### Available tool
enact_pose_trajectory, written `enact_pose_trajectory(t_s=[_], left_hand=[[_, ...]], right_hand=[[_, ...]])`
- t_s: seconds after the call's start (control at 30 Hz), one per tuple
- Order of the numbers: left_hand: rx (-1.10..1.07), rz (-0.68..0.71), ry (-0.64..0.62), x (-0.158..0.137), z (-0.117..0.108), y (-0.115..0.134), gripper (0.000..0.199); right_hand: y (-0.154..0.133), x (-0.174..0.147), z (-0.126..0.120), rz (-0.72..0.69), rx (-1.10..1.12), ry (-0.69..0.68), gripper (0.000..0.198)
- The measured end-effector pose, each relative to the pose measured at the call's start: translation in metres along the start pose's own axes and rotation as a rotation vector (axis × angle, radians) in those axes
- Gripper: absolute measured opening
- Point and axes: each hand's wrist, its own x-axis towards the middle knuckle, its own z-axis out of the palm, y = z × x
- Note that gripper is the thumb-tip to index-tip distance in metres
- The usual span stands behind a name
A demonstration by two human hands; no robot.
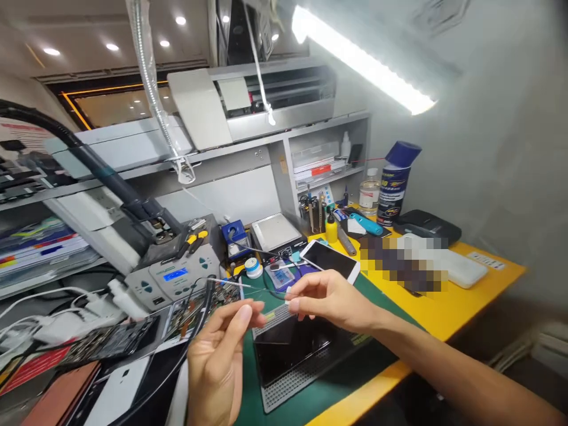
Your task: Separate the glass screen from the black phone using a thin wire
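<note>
My left hand (222,355) is raised with thumb and fingertips pinched together. By those fingertips shows a small yellow-green strip (270,316); whether it is in the pinch is unclear. My right hand (331,300) pinches a small white piece (287,294) between thumb and index finger. A faint, clear thin edge seems to run left from it, too fine to make out. Below both hands, a dark-screened device (306,343) lies on a grey perforated mat (288,387), partly hidden by my right hand.
A white phone (331,260) lies behind my right hand. Farther back are a hot plate (277,231), a yellow bottle (331,228) and a spray can (393,192). A rework station (175,275) with a black hose and stacked phone parts (110,343) stand left.
</note>
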Motion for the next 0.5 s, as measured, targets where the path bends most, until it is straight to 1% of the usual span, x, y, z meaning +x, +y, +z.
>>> enact_pose_trajectory(t_s=[0.07, 0.13, 0.27, 0.37, 0.5], left_hand=[[0.000, 0.000, 0.023, 0.002, -0.002, -0.001, 0.023], [-0.011, 0.004, 0.056, 0.005, -0.003, -0.001, 0.024], [-0.019, 0.016, 0.103, 0.007, -0.002, 0.002, 0.029], [-0.016, 0.016, 0.107, 0.006, -0.002, 0.003, 0.034], [-0.028, 0.013, 0.101, 0.006, -0.004, 0.002, 0.035]], right_hand=[[-0.003, -0.001, -0.007, -0.021, -0.035, 0.038, 0.034], [-0.010, -0.003, -0.020, -0.052, -0.076, 0.110, 0.031], [-0.029, -0.012, -0.059, -0.085, -0.139, 0.270, 0.032], [-0.038, -0.022, -0.085, -0.079, -0.161, 0.357, 0.035], [-0.042, -0.034, -0.102, -0.068, -0.188, 0.435, 0.033]])
